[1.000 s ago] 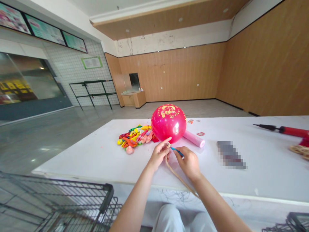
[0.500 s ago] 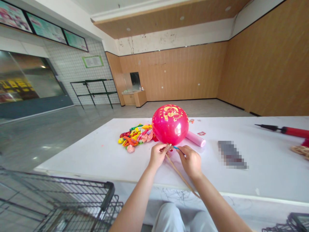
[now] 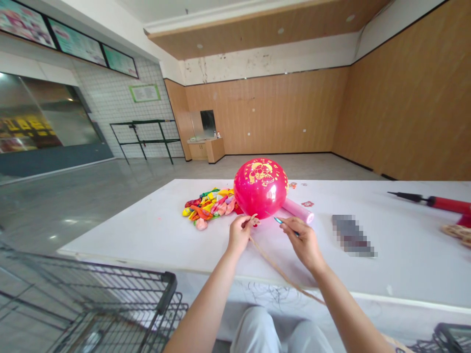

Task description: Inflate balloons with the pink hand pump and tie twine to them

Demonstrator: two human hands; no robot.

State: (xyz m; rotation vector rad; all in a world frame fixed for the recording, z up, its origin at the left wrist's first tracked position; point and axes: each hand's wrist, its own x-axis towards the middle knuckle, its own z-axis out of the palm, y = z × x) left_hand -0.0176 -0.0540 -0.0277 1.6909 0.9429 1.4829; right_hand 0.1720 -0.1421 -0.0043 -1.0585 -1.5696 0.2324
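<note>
An inflated pink balloon (image 3: 261, 186) with a gold print rests on the white table (image 3: 368, 274). My left hand (image 3: 240, 233) pinches the balloon's neck together with one end of a tan cord (image 3: 279, 272) that trails off the table's front edge toward me. My right hand (image 3: 305, 240) is closed on a thin blue-tipped tool (image 3: 282, 221) whose point aims at the neck, a short gap away from the left hand.
A heap of uninflated coloured balloons (image 3: 208, 208) lies left of the pink one, a pink tube (image 3: 298, 211) behind it. A red hand pump (image 3: 437, 201) and coiled cord (image 3: 458, 232) sit far right. A wire cart (image 3: 103, 309) stands lower left.
My right hand has drawn away to the right with the blue tool, opening a gap from the left hand. The cord now sags lower off the table edge.
</note>
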